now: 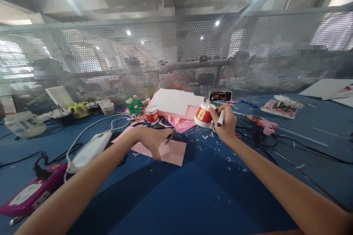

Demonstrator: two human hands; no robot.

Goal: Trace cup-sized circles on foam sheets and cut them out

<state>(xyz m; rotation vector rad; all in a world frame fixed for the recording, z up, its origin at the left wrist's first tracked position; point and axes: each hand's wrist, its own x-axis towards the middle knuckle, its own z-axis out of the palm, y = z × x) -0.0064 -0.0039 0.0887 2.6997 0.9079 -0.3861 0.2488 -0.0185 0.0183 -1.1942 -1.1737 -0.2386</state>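
Observation:
My right hand (pixel 227 123) is closed around a marker (pixel 221 118) with a white barrel and dark end. Its thumb and forefinger reach to the side of a red and white paper cup (pixel 203 116), which stands upside down; whether they grip it is not clear. My left hand (pixel 156 141) hovers over a sheet of pink paper (pixel 175 153), thumb apart from its bent fingers. A small dark bit shows near those fingertips, too small to name. Behind the left hand stands a second, smaller-looking red cup (pixel 152 115).
White sheets (pixel 173 101) lie on pink paper at the back, beside a propped phone (pixel 220 96). Left are a purple power strip (pixel 41 187), a white adapter (pixel 89 150) and a jar (pixel 26 124). A pink glue gun (pixel 266 126) and cables lie right. Paper scraps litter the blue table.

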